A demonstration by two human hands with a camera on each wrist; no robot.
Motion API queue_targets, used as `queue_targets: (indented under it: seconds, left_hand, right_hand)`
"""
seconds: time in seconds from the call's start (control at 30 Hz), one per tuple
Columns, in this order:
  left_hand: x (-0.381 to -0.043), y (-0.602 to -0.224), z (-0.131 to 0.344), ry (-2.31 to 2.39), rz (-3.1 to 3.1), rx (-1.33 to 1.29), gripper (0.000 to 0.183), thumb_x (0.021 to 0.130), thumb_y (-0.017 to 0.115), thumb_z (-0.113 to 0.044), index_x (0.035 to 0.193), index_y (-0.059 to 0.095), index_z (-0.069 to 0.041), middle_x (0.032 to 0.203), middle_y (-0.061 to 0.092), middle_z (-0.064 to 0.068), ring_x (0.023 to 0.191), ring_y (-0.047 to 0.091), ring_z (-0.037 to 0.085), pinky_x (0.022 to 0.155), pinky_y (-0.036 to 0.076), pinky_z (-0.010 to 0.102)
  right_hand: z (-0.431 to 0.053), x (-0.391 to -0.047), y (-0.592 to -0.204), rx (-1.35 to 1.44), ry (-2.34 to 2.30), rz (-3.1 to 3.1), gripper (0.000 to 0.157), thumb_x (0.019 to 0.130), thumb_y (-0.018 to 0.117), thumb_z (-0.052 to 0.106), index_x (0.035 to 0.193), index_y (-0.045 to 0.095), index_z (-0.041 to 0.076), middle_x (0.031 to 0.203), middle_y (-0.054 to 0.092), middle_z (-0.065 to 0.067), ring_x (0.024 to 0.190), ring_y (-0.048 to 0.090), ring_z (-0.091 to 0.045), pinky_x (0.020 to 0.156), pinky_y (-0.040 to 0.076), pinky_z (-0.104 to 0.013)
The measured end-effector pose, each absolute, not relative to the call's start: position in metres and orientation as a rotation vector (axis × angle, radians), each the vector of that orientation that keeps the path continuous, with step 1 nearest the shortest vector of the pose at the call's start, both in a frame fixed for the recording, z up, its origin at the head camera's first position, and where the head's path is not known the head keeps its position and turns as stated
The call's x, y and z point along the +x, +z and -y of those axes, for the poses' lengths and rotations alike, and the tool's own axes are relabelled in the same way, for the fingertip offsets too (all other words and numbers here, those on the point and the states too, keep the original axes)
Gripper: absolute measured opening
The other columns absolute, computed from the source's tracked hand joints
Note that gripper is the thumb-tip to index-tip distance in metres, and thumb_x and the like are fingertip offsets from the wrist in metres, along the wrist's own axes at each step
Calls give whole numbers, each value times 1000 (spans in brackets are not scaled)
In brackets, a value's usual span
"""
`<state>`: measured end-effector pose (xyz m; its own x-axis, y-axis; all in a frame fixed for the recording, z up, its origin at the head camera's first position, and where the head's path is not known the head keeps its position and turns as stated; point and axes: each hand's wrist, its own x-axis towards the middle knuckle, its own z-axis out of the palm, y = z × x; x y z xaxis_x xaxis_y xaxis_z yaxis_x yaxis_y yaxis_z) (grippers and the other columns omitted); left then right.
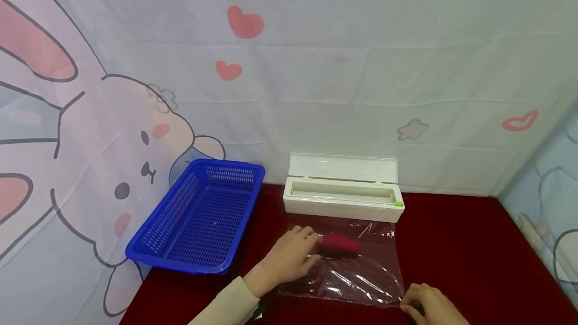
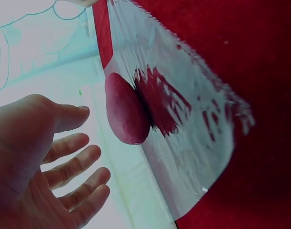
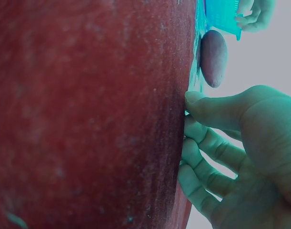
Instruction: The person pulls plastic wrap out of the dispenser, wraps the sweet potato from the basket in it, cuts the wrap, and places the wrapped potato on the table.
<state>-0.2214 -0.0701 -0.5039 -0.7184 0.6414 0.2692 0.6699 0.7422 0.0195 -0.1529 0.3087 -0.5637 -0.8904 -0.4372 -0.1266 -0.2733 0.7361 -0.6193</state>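
A sweet potato (image 1: 339, 244), reddish and tapered, lies on a sheet of plastic wrap (image 1: 356, 280) spread over the cloth. The wrap runs from a white wrap dispenser (image 1: 345, 209) with its lid raised. My left hand (image 1: 293, 255) hovers by the sweet potato's left end; in the left wrist view its fingers (image 2: 78, 164) are loosely bent, with a gap between them and the sweet potato (image 2: 126, 109). At the wrap's near right corner, my right hand (image 1: 429, 305) pinches the film's edge between thumb and forefinger, as the right wrist view shows from the side.
To the left stands a blue plastic basket (image 1: 239, 234) with perforated walls, nothing in it. A dark red cloth (image 1: 456, 245) covers the table. Behind the dispenser hangs a pale printed curtain (image 1: 316, 79). A green slider (image 1: 398, 203) sits at the dispenser's right end.
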Motion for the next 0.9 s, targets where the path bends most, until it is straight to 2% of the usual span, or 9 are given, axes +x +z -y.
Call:
queue_targets:
  seconds: [0.3,0.6,0.9]
  left_hand:
    - [-214,-511,84,-161,2711,-1056,26,99,75,-33,116,68,-15,111,66,-3,97,61,17,85,53,30]
    - [-209,-518,94,-149,2733,-1059,30,99,76,-34,121,71,-15,115,69,-2,107,64,18,93,56,32]
    - [-198,-524,112,-192,2738,-1077,29,97,78,-30,119,70,-13,110,68,-3,95,61,15,84,54,28]
  right_hand:
    - [-309,-154,-564,-561,-893,-2668,10,98,78,26,88,77,24,88,65,17,78,50,4,67,47,-22]
    - [-311,-154,-565,-536,-894,-2671,9,98,78,25,89,78,25,89,66,17,80,51,4,69,48,-22]
    - [-311,-153,-568,-629,-837,-2726,10,96,79,25,87,77,27,89,64,21,81,52,6,69,48,-23]
